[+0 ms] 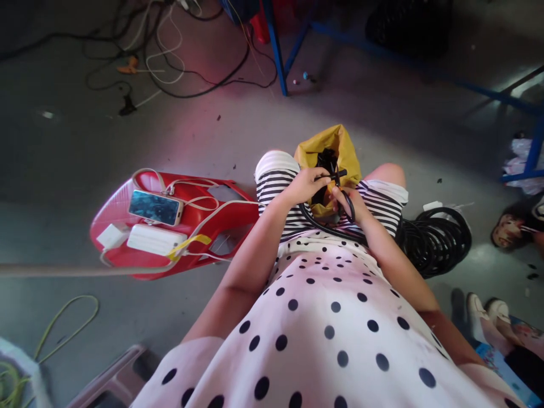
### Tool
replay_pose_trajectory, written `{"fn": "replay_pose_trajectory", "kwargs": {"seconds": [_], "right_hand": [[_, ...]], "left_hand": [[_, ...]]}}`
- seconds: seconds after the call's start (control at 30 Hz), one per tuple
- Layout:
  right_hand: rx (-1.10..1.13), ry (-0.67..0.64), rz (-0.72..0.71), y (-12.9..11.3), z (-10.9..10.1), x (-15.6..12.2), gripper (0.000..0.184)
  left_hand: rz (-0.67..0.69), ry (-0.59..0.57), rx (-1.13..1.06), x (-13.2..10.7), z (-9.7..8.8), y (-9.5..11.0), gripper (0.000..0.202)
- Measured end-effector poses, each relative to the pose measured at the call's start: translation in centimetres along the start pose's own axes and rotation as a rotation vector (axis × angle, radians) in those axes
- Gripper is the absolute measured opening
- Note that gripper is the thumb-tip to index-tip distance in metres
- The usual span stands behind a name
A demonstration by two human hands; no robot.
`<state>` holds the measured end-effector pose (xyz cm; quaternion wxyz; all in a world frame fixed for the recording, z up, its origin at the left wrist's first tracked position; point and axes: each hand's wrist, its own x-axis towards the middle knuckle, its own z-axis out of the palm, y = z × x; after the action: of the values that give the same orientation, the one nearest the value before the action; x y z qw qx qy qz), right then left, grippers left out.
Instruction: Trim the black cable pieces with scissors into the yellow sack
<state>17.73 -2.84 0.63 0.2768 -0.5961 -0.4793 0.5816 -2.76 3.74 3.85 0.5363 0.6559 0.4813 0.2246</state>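
Observation:
Between the knees, my left hand [309,184] is closed on the end of a black corrugated tube [327,231], which loops back across the lap. In my right hand [355,205] is a pair of scissors [350,207] with black handle loops, its blades pointing away from me beside the tube's end. Whether the blades touch the tube I cannot tell. Below both hands a yellow bag [351,156] stands open, with black pieces inside. A large coil of black tube [442,238] lies on the floor to the right.
On the left, a red stool [238,190] carries a phone [156,207], a white power bank [155,239] and cables. More cables [170,56] tangle on the floor ahead, near a blue metal frame [278,51]. Other people's feet [488,309] show at right.

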Motion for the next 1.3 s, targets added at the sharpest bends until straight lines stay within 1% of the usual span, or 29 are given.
{"fn": "replay_pose_trajectory", "kwargs": {"seconds": [0.1, 0.27, 0.33, 0.47, 0.53, 0.63, 0.73, 0.83, 0.9, 0.97, 1.03, 1.1, 1.2, 1.3], "right_hand": [[-0.055, 0.029, 0.027, 0.7, 0.3, 1.0, 0.081], [-0.084, 0.08, 0.053, 1.4, 0.3, 2.0, 0.079], [-0.062, 0.065, 0.06, 1.3, 0.1, 2.2, 0.081], [-0.01, -0.014, 0.026, 0.7, -0.4, 2.9, 0.086], [-0.03, -0.004, 0.029, 0.5, -0.5, 3.3, 0.086], [-0.044, 0.048, 0.056, 0.6, -0.3, 3.7, 0.083], [-0.021, 0.073, 0.082, 0.7, 0.1, 3.4, 0.081], [0.021, 0.06, 0.087, 0.6, 0.5, 2.8, 0.078], [0.037, 0.055, 0.089, 0.3, 0.5, 2.6, 0.078], [0.032, 0.059, 0.093, -0.1, 0.2, 2.7, 0.079], [0.014, 0.05, 0.089, -0.3, -0.4, 2.9, 0.08], [-0.022, 0.024, 0.078, -0.3, -1.1, 3.3, 0.08], [-0.121, 0.01, 0.037, 0.2, -2.2, 3.8, 0.077], [-0.173, 0.041, 0.009, 0.7, -2.7, 4.2, 0.076]], "left_hand": [[-0.031, 0.054, -0.042, 0.4, -0.1, -0.3, 0.013], [-0.095, 0.067, -0.144, 0.7, -0.2, -0.9, 0.016], [-0.1, 0.056, -0.153, 0.8, -0.1, -0.9, 0.015], [-0.057, 0.034, -0.091, 1.4, -0.1, -0.6, 0.013], [-0.064, 0.067, -0.09, 1.7, 0.0, -0.4, 0.016], [-0.119, 0.155, -0.134, 2.2, 0.3, -0.5, 0.02], [-0.184, 0.253, -0.196, 2.8, 0.8, -0.8, 0.024], [-0.22, 0.292, -0.269, 3.0, 1.1, -0.9, 0.025], [-0.218, 0.272, -0.285, 3.0, 1.0, -0.7, 0.026], [-0.21, 0.219, -0.273, 2.9, 0.9, -0.4, 0.028], [-0.205, 0.156, -0.255, 2.7, 0.7, 0.1, 0.029], [-0.211, 0.119, -0.252, 2.5, 0.5, 0.4, 0.029], [-0.246, 0.124, -0.267, 2.4, 0.3, 0.4, 0.032], [-0.277, 0.127, -0.305, 2.4, 0.3, 0.2, 0.037]]}}
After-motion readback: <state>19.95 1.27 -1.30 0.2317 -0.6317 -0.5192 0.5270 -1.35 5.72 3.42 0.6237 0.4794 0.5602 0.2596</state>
